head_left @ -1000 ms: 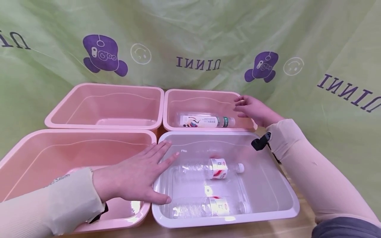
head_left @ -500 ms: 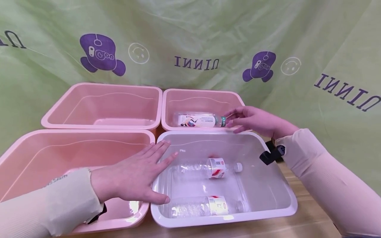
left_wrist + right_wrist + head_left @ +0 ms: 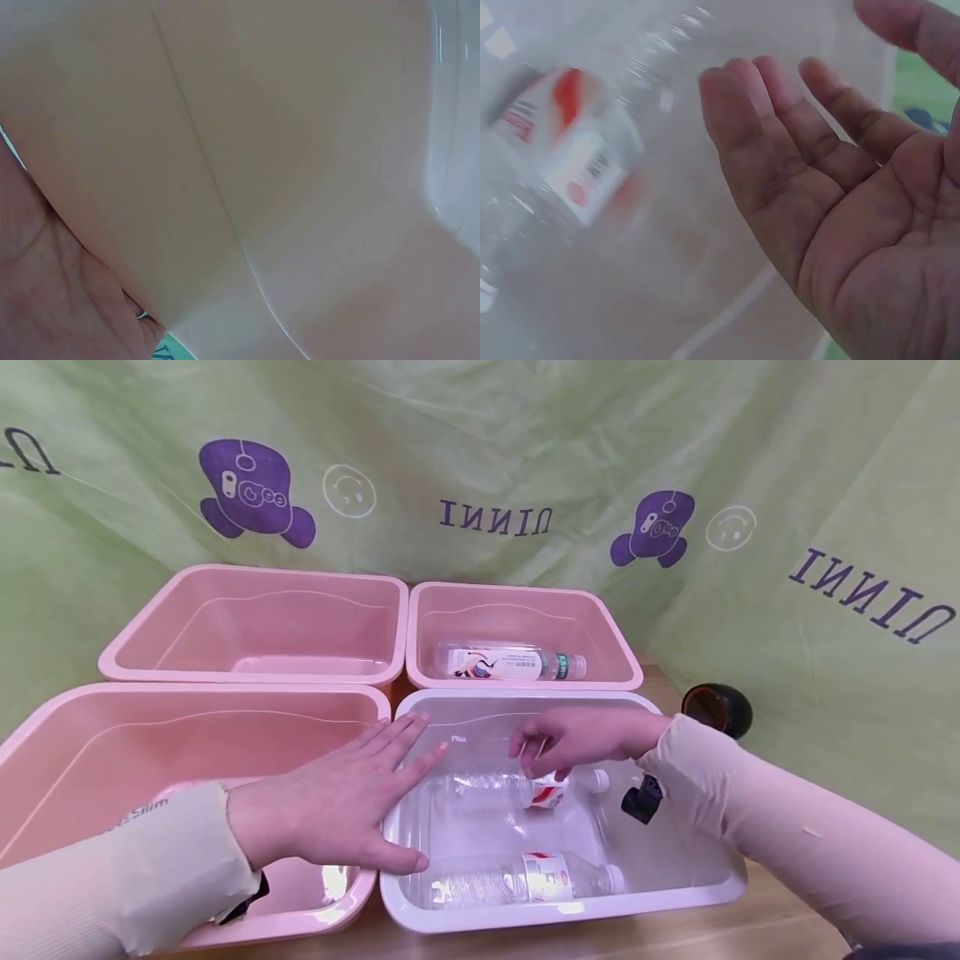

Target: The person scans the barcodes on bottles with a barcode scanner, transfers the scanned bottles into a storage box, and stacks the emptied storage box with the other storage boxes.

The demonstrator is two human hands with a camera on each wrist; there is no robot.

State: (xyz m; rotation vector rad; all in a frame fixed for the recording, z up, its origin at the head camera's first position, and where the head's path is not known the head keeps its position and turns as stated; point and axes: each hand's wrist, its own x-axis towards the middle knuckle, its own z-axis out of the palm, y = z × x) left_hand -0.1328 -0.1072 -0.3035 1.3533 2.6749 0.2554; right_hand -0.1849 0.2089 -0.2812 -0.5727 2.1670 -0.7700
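Note:
My left hand lies flat with fingers spread, resting across the touching rims of the near-left pink bin and the whitish bin. Over the whitish bin hovers my right hand, its fingers loosely bent and holding nothing. Just below it is a clear plastic bottle with a red-and-white label, partly hidden by the fingers; the right wrist view shows this bottle apart from the hand. A similar bottle lies nearer the front. One more bottle, with a green-banded neck, lies in the far-right pink bin.
A far-left pink bin completes the tight block of bins on a wooden table. Right of the bins stands a dark round container. A green printed cloth hangs close behind.
My right hand has come from the far-right bin, near the green-necked bottle's cap, forward over the whitish bin. That bottle's neck and the dark container now show. The left hand stays put.

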